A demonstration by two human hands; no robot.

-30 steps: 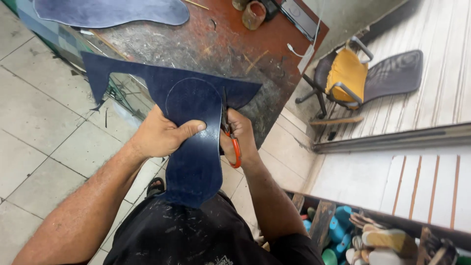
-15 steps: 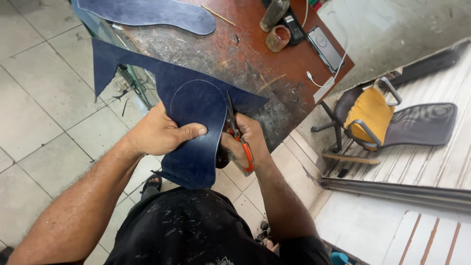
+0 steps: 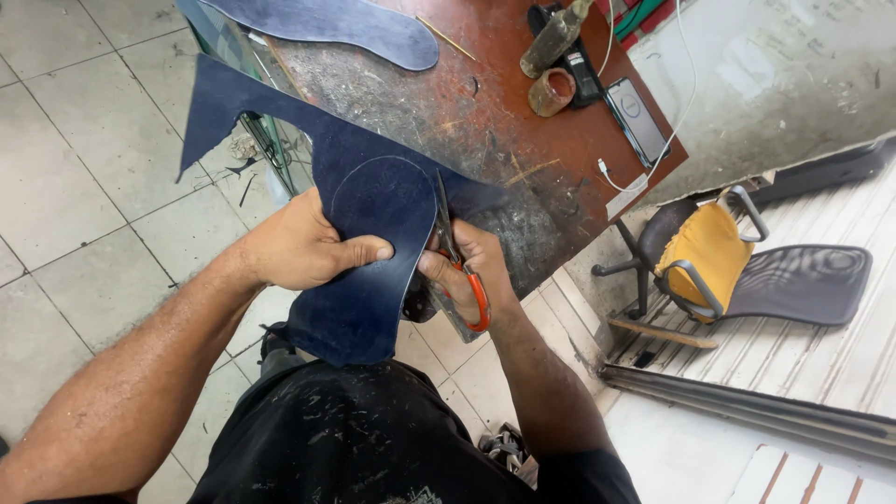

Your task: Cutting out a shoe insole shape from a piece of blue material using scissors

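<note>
The left hand pinched the dark blue leather sheet at the worn red-brown table's near edge while the right hand, fingers closed through orange-handled scissors, was partway along the traced oval outline, which seemingly called for steady turning.

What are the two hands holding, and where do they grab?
The left hand pinches the dark blue leather sheet by its edge. The right hand holds scissors by the orange handles.
</note>
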